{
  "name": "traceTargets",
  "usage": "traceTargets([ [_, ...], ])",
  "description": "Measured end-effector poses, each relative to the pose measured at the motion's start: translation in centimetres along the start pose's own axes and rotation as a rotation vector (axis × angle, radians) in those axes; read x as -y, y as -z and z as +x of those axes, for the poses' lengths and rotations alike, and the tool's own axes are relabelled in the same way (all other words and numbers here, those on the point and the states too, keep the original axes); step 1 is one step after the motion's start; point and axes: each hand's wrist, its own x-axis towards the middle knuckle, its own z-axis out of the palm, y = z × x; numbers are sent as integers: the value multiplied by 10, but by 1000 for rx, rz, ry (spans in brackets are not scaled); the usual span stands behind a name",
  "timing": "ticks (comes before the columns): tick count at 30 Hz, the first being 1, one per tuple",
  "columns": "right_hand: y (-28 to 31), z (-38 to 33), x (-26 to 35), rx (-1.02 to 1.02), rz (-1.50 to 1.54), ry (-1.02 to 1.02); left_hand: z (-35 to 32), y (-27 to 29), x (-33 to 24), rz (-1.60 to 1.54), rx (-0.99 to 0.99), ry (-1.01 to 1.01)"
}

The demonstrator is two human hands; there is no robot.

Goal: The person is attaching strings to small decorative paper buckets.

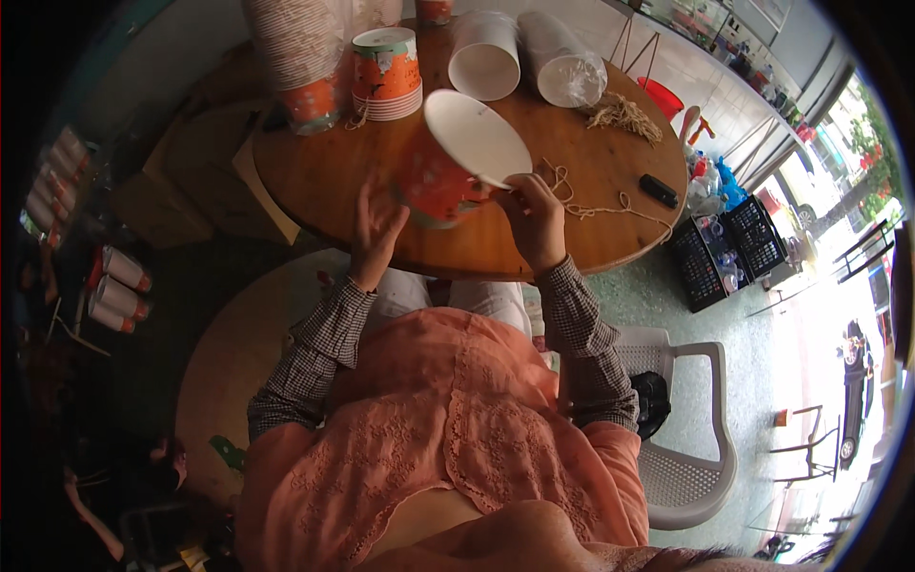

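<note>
**Head view: both your hands on one orange paper bucket at the table's near edge**

Head view, looking down over your lap at a round wooden table.

- Your right hand has its fingers closed on the rim of an orange patterned paper bucket. The bucket is tilted, white inside facing up and right, held just over the near edge of the table.
- Your left hand is at the bucket's lower left side, fingers spread and raised. Palm looks to be against or just beside the wall; you can't tell from this angle whether it actually clamps anything.
- A length of tan string runs from near your right hand across the tabletop to the right, looping as it goes.
- A stack of matching orange buckets stands upright behind the held one. A taller stack in a clear sleeve sits just to its left.
- Two white stacks lie on their sides at the far side: an open one and one wrapped in clear plastic.
- A bundle of cut string pieces lies right of those. A small black object rests near the table's right edge.
- White plastic chair beside you on the right.
</note>
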Motion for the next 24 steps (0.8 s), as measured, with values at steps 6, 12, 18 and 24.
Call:
traceTargets([
  [6,-37,8,10,-67,792,-479,33,26,7,-834,298,399],
  [12,-60,13,-2,-60,720,-464,62,44,13,-862,386,459],
  [18,-85,38,-14,-35,693,-462,105,60,20,-762,428,449],
  [24,-104,72,-39,-6,662,-335,194,92,10,-555,299,457],
])
